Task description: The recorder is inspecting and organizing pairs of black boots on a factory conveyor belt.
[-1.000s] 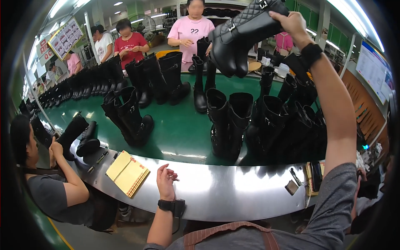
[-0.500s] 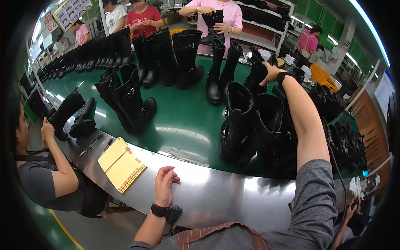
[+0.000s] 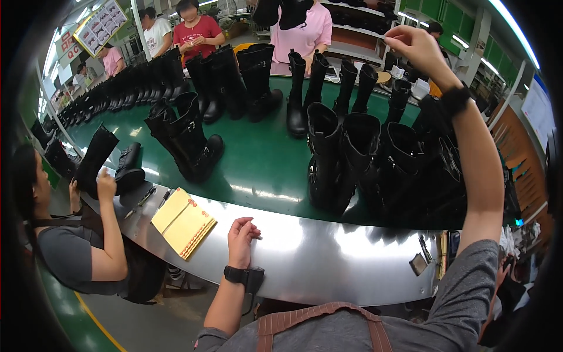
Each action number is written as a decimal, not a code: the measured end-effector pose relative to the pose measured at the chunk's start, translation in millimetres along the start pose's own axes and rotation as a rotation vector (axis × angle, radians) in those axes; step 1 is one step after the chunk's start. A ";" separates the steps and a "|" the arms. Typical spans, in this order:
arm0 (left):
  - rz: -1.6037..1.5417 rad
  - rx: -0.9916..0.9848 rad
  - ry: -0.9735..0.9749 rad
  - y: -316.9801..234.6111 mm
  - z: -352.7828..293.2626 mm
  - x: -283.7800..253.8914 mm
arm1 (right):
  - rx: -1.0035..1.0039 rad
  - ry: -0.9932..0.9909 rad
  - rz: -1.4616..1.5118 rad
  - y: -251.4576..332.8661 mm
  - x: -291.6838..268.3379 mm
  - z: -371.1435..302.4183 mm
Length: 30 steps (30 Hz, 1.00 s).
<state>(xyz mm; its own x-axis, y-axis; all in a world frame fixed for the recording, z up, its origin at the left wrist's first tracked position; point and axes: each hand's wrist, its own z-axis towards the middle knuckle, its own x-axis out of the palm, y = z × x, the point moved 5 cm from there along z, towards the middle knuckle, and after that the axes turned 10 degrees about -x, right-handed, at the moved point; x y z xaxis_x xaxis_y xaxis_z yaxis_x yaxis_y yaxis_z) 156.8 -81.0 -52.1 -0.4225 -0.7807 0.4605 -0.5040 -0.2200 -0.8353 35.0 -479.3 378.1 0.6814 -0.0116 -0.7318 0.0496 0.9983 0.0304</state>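
My left hand [image 3: 241,239] is over the steel front edge of the bench, its fingers curled in. Whatever they may hold is hidden. Raised high at the upper right is my right hand [image 3: 415,50], loosely bent and with no object visible in it. Below and nearer to me stands a cluster of tall black buckled boots [image 3: 324,158], several with their shafts open at the top. Behind them, a black boot pair [image 3: 297,94] and slimmer black boots [image 3: 346,88] stand on the green bench top. Another buckled pair [image 3: 186,138] is left of centre.
A yellow pad [image 3: 183,223] and pens [image 3: 141,199] lie on the steel strip [image 3: 293,258]. At left a co-worker [image 3: 82,246] handles a boot [image 3: 97,155]. Across the bench, dark boots [image 3: 284,13] are up in front of a pink-shirted person [image 3: 299,44]. Small dark items [image 3: 421,258] lie at right.
My right hand has let go of a boot and risen up and away to the right. The slim boots it was among stand upright. My left hand has barely moved. The view has shifted somewhat.
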 end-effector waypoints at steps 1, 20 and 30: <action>-0.002 0.011 0.005 0.9 0.9 -0.9 | 0.045 -0.061 0.071 23.9 -17.5 -16.3; 0.122 0.092 0.026 9.7 8.7 -9.2 | 0.614 0.348 1.275 196.8 130.3 -382.6; 0.148 0.107 -0.002 10.2 8.2 -10.9 | 1.290 -0.161 2.184 138.2 210.4 -417.4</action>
<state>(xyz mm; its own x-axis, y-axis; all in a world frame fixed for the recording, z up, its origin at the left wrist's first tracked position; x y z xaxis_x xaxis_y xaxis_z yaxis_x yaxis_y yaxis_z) 162.5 -79.5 -68.1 -0.4843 -0.8103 0.3300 -0.3535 -0.1638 -0.9210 -119.6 -320.1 -55.8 0.3868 0.3827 0.8390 -0.2745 -0.8208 0.5009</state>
